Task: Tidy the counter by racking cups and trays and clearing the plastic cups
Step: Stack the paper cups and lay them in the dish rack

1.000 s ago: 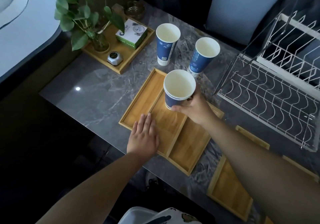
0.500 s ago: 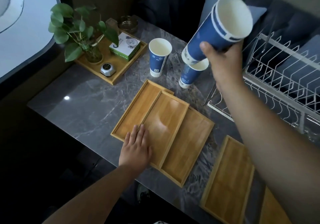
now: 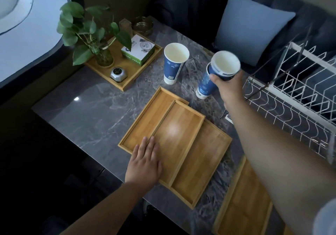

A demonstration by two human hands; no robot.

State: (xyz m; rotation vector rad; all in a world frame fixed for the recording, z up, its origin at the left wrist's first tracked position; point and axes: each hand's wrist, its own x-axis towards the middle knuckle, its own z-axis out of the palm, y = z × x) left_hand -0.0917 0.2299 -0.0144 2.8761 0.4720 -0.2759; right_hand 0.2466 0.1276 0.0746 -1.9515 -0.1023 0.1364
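Note:
My right hand [image 3: 229,87] grips a blue cup [image 3: 224,65] with a white inside, its mouth tilted toward me, held over a second blue cup [image 3: 204,86] that stands on the grey marble counter [image 3: 94,114]. A third blue cup [image 3: 174,63] stands upright to the left. My left hand [image 3: 144,163] lies flat, fingers together, on the near corner of overlapping bamboo trays [image 3: 181,140]. A white wire rack [image 3: 298,96] stands at the right, just beyond my right hand.
Another bamboo tray [image 3: 241,214] lies near the front right, partly under my right arm. At the back left a bamboo tray [image 3: 127,71] holds a potted plant [image 3: 89,34], a green-white box [image 3: 139,50] and a small silver device [image 3: 118,73]. A glass ashtray [image 3: 142,25] and a blue cushion [image 3: 249,29] sit behind.
My right hand lifted the cup off the trays, raised it high, then lowered it over the right-hand standing cup. My left hand stayed pressed on the trays.

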